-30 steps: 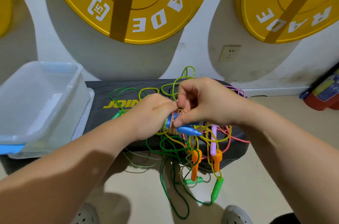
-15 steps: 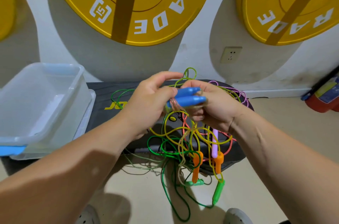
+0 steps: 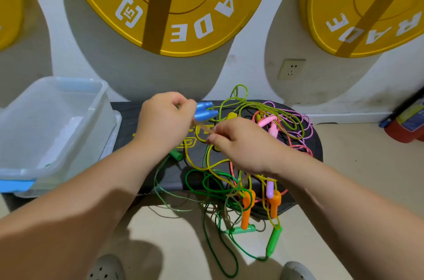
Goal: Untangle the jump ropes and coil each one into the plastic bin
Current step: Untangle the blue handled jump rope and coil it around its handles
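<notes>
Half a second on, the two blue handles point(image 3: 205, 111) have passed over to the left hand point(image 3: 165, 124), and the right hand point(image 3: 243, 145) has dropped lower and drawn away from it.

Nearest me, the toes of two grey shoes point(image 3: 107, 268) are cut off by the bottom edge. Green cord loops down to the floor between them, and two green handles point(image 3: 274, 239) dangle just above it. Higher up, two orange handles point(image 3: 246, 209) and a purple handle point(image 3: 270, 187) hang over the front edge of the black worktop point(image 3: 128, 112), caught in the tangle of jump ropes point(image 3: 229, 185).

Above the tangle, the left hand is curled round the butts of the blue handles, whose tips stick out to the right side by side. The right hand has thumb and forefinger pressed together on a pale clear strand point(image 3: 203, 127) that runs up to those handles; its other fingers are folded under, out of sight. The right wrist hides where most cords cross, so I cannot tell which rope goes with which handle.

Further back, pink handles point(image 3: 267, 120) lie among yellow-green and purple cord. The yellow print on the worktop is mostly covered. To the left, the clear plastic bin point(image 3: 96, 123) sits on the worktop, with no rope visible in it. Behind, yellow weight plates point(image 3: 183, 4) hang on the wall beside a socket point(image 3: 291, 68).
</notes>
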